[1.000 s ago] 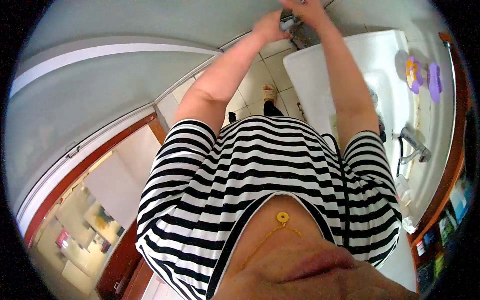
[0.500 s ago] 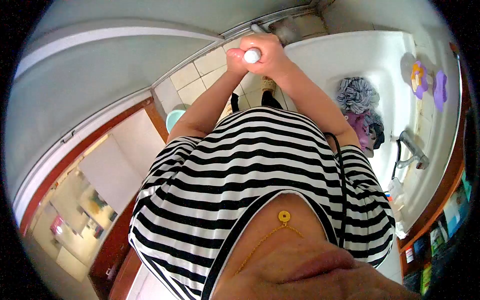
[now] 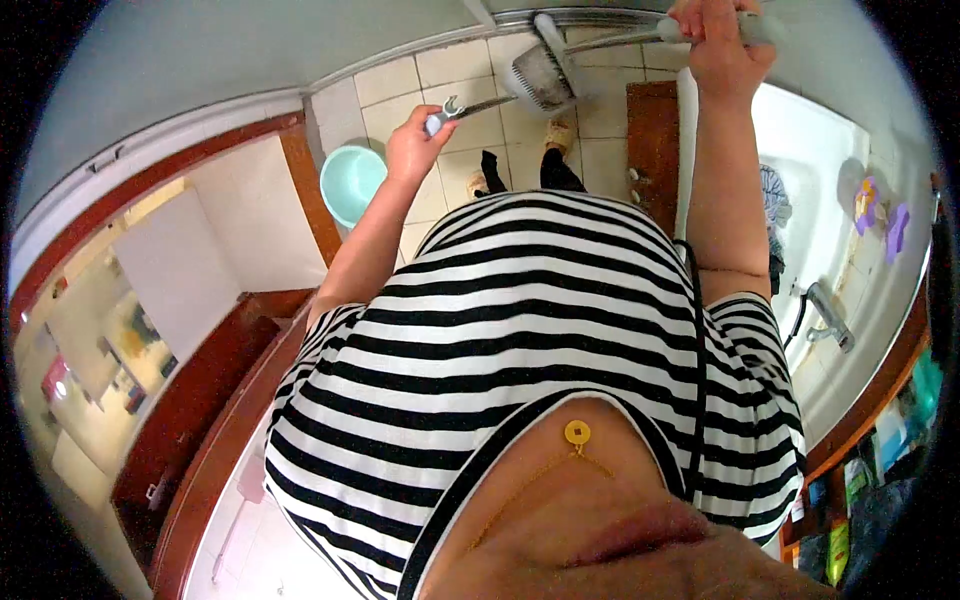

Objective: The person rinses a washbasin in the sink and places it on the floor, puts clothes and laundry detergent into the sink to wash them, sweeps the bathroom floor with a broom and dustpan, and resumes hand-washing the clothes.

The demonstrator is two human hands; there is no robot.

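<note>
My left hand (image 3: 412, 148) is closed around a pale grip with a hook-shaped clip; its thin shaft runs right toward a grey toothed head (image 3: 543, 78) low over the floor. At the upper right, my right hand (image 3: 725, 58) is wrapped round a light grey handle (image 3: 680, 30). That handle's pole slants left to a pale bar (image 3: 548, 34) beside the toothed head. The two tool ends overlap, so whether they touch is hard to tell.
A light green basin (image 3: 352, 186) stands on the tiled floor (image 3: 450, 68) at left. The white tub or sink (image 3: 820, 140) at right holds clothes (image 3: 774, 200) and has a faucet (image 3: 829, 317). A brown panel (image 3: 653, 145) lies alongside it. Feet show below the tools.
My hands, together around a white-ended handle half a second ago, are now wide apart on separate handles. The toothed head has come into view, and the camera view has shifted, showing more of the basin.
</note>
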